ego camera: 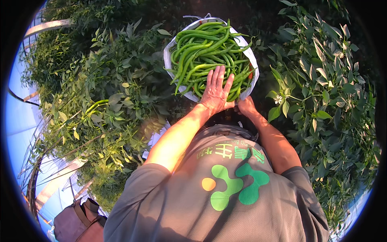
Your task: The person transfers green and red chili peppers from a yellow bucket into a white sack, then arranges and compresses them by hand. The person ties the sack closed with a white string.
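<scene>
Before me stands a white sack (253, 57) heaped with long green chili peppers (205, 45). A red pepper (250, 72) shows at its right side. My left hand (216, 90) lies on the near part of the heap, palm down, with its fingers spread on the peppers. At the sack's near rim, my right hand (246, 106) is closed on the white edge, its fingertips partly hidden.
Pepper plants (127, 66) crowd the left side, one bearing a long green pepper (96, 106). More plants (326, 90) with white flowers stand on the right. A dark bag (75, 222) is at the lower left, near the plastic sheeting (21, 112).
</scene>
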`<state>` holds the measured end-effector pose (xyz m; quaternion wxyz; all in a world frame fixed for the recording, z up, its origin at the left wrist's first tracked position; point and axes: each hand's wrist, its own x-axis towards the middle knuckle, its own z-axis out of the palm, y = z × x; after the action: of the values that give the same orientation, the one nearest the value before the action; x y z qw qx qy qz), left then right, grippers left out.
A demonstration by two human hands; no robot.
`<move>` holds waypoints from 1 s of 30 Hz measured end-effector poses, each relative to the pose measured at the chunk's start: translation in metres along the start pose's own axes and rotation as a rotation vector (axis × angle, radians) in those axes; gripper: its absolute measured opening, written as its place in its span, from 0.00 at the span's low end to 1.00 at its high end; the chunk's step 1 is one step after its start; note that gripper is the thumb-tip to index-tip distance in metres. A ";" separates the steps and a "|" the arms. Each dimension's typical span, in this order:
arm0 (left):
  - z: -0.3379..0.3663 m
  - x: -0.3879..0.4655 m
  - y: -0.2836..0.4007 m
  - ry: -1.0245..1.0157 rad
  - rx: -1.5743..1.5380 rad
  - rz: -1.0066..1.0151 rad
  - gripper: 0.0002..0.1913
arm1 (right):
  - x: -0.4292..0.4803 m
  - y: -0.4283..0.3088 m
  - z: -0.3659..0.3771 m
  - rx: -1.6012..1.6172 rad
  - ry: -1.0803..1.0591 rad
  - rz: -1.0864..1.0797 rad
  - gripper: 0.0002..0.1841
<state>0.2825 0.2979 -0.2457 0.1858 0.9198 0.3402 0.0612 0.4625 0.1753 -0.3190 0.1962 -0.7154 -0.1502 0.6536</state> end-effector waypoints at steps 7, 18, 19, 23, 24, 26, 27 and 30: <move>0.006 0.001 0.008 -0.061 0.106 -0.011 0.69 | -0.043 0.005 -0.006 -0.469 0.097 -0.254 0.27; 0.014 -0.012 0.013 -0.008 0.213 -0.027 0.66 | -0.023 0.000 0.009 -0.215 -0.099 -0.025 0.28; 0.011 -0.014 0.016 -0.009 0.164 -0.026 0.66 | -0.017 0.005 0.011 -0.165 -0.130 0.046 0.28; 0.007 -0.017 0.022 0.014 0.153 -0.020 0.63 | 0.010 0.015 0.022 -0.425 -0.230 -0.542 0.30; 0.008 -0.015 0.022 0.051 0.184 -0.016 0.61 | 0.013 0.015 0.025 -0.429 -0.243 -0.493 0.32; 0.010 -0.012 0.019 0.034 0.200 -0.021 0.61 | 0.018 0.008 0.030 -0.462 -0.390 -0.327 0.32; 0.011 -0.010 0.017 0.032 0.204 -0.026 0.61 | 0.016 0.003 0.032 -0.484 -0.450 -0.240 0.32; 0.016 -0.003 0.013 0.002 0.370 -0.037 0.48 | -0.005 -0.009 0.047 -0.397 -0.366 -0.330 0.19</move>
<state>0.2915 0.2820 -0.2558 0.0142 0.9317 0.3628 -0.0052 0.4157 0.1851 -0.3135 0.1260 -0.5762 -0.4217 0.6886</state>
